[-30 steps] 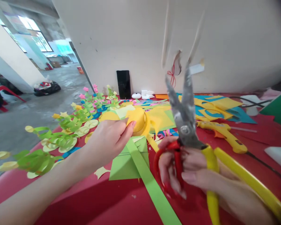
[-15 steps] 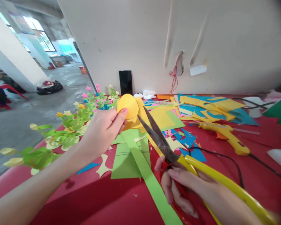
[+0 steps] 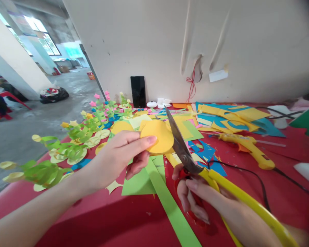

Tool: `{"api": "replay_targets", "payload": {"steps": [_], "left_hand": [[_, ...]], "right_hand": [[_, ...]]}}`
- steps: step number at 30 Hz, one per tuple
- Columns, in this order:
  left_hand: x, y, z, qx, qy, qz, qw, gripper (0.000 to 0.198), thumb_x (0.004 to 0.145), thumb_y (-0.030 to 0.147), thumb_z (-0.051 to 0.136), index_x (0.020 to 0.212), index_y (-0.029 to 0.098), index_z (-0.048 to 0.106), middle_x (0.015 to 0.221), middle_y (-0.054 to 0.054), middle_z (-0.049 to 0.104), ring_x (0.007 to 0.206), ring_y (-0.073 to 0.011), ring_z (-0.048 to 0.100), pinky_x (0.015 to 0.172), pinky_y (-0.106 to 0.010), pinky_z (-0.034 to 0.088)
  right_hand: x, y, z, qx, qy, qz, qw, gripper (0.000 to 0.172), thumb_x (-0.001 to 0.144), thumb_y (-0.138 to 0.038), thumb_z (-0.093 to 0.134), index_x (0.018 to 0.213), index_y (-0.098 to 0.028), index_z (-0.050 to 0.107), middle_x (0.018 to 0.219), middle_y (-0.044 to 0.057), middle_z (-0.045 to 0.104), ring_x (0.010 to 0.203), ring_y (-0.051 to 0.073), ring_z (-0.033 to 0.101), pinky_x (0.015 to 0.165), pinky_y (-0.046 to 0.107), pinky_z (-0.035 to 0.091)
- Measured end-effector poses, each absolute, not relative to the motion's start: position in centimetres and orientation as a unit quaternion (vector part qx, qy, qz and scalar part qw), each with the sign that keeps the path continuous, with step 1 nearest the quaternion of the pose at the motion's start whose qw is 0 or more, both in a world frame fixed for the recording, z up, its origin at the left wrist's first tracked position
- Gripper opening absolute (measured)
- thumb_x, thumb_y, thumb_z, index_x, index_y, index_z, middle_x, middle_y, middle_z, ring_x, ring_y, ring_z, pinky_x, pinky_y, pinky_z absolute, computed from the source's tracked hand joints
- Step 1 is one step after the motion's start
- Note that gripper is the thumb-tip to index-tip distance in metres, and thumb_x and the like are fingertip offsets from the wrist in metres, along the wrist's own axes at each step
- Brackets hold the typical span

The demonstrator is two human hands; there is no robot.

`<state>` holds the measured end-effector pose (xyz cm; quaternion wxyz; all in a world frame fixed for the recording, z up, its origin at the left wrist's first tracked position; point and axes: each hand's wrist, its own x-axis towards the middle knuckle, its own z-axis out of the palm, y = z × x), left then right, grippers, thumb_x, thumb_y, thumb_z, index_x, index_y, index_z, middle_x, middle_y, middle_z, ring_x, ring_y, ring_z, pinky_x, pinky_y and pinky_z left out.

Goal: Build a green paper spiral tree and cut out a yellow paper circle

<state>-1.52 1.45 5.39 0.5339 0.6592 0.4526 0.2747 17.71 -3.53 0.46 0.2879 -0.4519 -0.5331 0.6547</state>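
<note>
My left hand pinches a yellow paper piece with a rounded outline, thumb on top. In my right hand is a pair of scissors, with red and yellow on the handles. The blades are parted, and the paper's right edge lies at them; one blade is mostly hidden behind it. Beneath the hands lie a green paper sheet and a long green paper strip on the red table.
Curly green paper decorations with star and round tips line the left side. A yellow glue gun with a black cord lies right. Blue and yellow paper scraps lie at the back. A black phone leans on the wall.
My left hand has moved right and slightly down, bringing the yellow paper to the scissors. The paper has turned, and the blades have opened wider and swung more upright.
</note>
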Motion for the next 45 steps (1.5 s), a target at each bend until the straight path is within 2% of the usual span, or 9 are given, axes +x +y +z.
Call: {"api": "replay_targets", "payload": {"steps": [3,8,12,17,22,25,38,45], "left_hand": [[-1.6,1.4,5.4,0.652,0.443,0.254,0.560,0.049,0.084,0.038,0.045,0.042,0.015,0.038,0.032,0.005,0.039,0.031,-0.0039,0.037,0.035,-0.014,0.031],[-1.7,1.4,5.5,0.641,0.444,0.243,0.577,0.046,0.084,0.039,0.043,0.044,0.016,0.037,0.033,0.005,0.037,0.031,-0.0051,0.036,0.035,-0.017,0.027],[-1.7,1.5,5.2,0.634,0.428,0.256,0.591,0.046,0.084,0.038,0.044,0.044,0.016,0.037,0.033,0.006,0.037,0.030,-0.0045,0.035,0.035,-0.016,0.029],[-1.4,1.2,4.8,0.620,0.404,0.289,0.607,0.042,0.083,0.038,0.046,0.047,0.017,0.039,0.035,0.006,0.039,0.029,-0.0040,0.036,0.035,-0.014,0.032],[-0.8,0.1,4.6,0.636,0.409,0.316,0.573,0.049,0.084,0.046,0.045,0.045,0.017,0.043,0.034,0.006,0.041,0.031,-0.0047,0.039,0.036,-0.014,0.036],[-0.7,-0.5,4.4,0.658,0.414,0.322,0.541,0.054,0.085,0.048,0.044,0.041,0.016,0.041,0.033,0.005,0.040,0.032,-0.0047,0.040,0.036,-0.014,0.035],[-0.8,-1.1,4.4,0.684,0.423,0.309,0.508,0.056,0.087,0.049,0.038,0.041,0.017,0.039,0.034,0.005,0.040,0.034,-0.0063,0.038,0.037,-0.021,0.029],[-0.8,-1.3,4.3,0.679,0.430,0.318,0.502,0.055,0.087,0.048,0.039,0.042,0.017,0.040,0.035,0.005,0.041,0.035,-0.0058,0.040,0.038,-0.019,0.031]], "right_hand": [[17.6,-3.6,0.4,-0.471,-0.555,0.629,0.271,0.036,0.081,-0.043,0.033,0.061,-0.017,0.046,0.042,-0.005,0.033,0.038,0.007,0.029,0.039,0.021,0.024],[17.4,-3.4,0.6,-0.455,-0.585,0.595,0.309,0.027,0.081,-0.034,0.037,0.063,-0.018,0.047,0.046,-0.003,0.041,0.040,0.008,0.036,0.040,0.021,0.029],[17.4,-3.6,0.6,-0.453,-0.574,0.592,0.339,0.018,0.081,-0.033,0.040,0.073,-0.019,0.047,0.048,-0.004,0.043,0.040,0.008,0.036,0.039,0.020,0.029],[17.1,-4.4,0.6,-0.476,-0.558,0.571,0.368,0.021,0.084,-0.035,0.038,0.087,-0.020,0.052,0.050,-0.003,0.045,0.040,0.008,0.036,0.039,0.021,0.029],[16.9,-4.8,0.5,-0.478,-0.558,0.527,0.427,0.023,0.082,-0.039,0.043,0.085,-0.020,0.056,0.050,-0.002,0.049,0.046,0.011,0.044,0.051,0.025,0.040],[17.0,-4.7,0.3,-0.471,-0.567,0.522,0.429,0.026,0.082,-0.042,0.044,0.087,-0.020,0.058,0.052,-0.001,0.051,0.049,0.013,0.048,0.056,0.027,0.044],[17.1,-4.9,0.3,-0.486,-0.584,0.494,0.423,0.025,0.082,-0.039,0.043,0.087,-0.022,0.059,0.052,0.000,0.054,0.043,0.012,0.048,0.053,0.026,0.047],[17.0,-4.9,0.3,-0.491,-0.586,0.482,0.429,0.021,0.082,-0.037,0.044,0.087,-0.022,0.058,0.050,-0.001,0.053,0.042,0.012,0.047,0.052,0.026,0.046]]}}
